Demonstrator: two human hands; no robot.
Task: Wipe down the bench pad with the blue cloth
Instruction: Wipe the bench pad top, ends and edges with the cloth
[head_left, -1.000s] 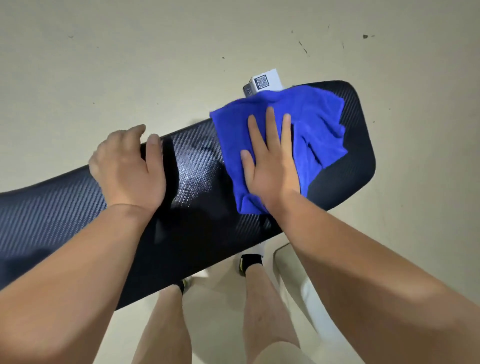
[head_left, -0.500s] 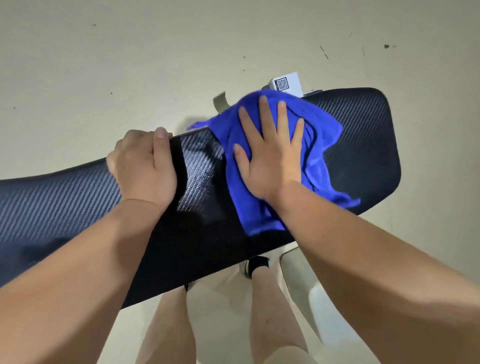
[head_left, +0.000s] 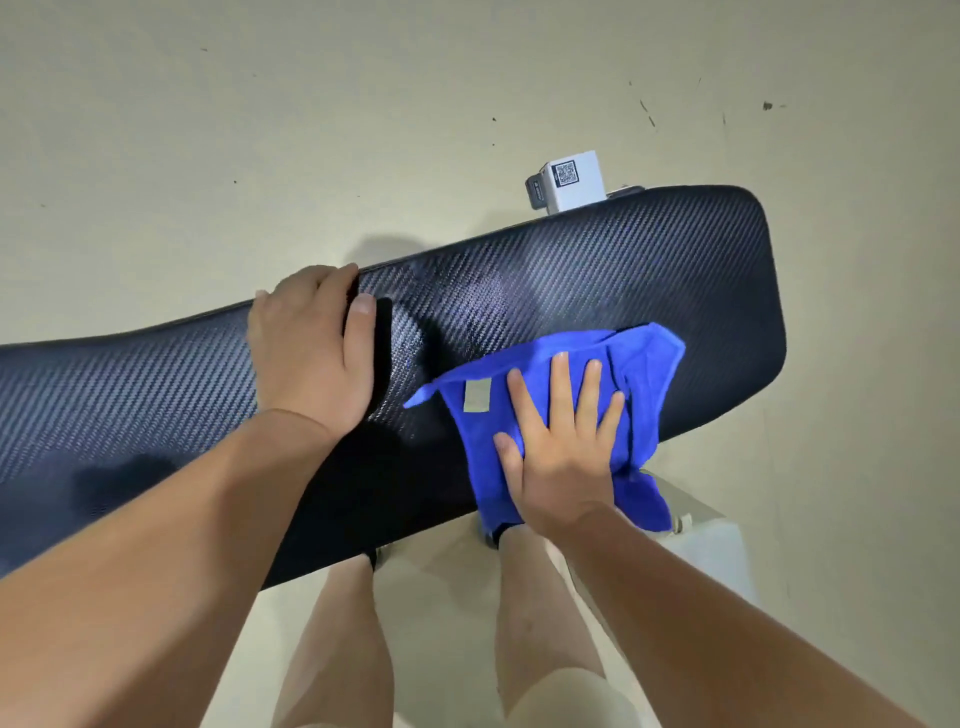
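The bench pad (head_left: 597, 291) seems firm and slick. The blue cloth (head_left: 644, 364), probably soft and light, lies on its near right part, best pressed flat as the spread right hand (head_left: 561, 452) does; the left hand (head_left: 311, 353) curls its fingers over the far edge.

Surroundings on my feed
A scuffed beige floor (head_left: 260, 130) fills my view; a small white box (head_left: 576, 182) with a QR label sits at one o'clock, a pale white base piece (head_left: 711, 551) at four o'clock.
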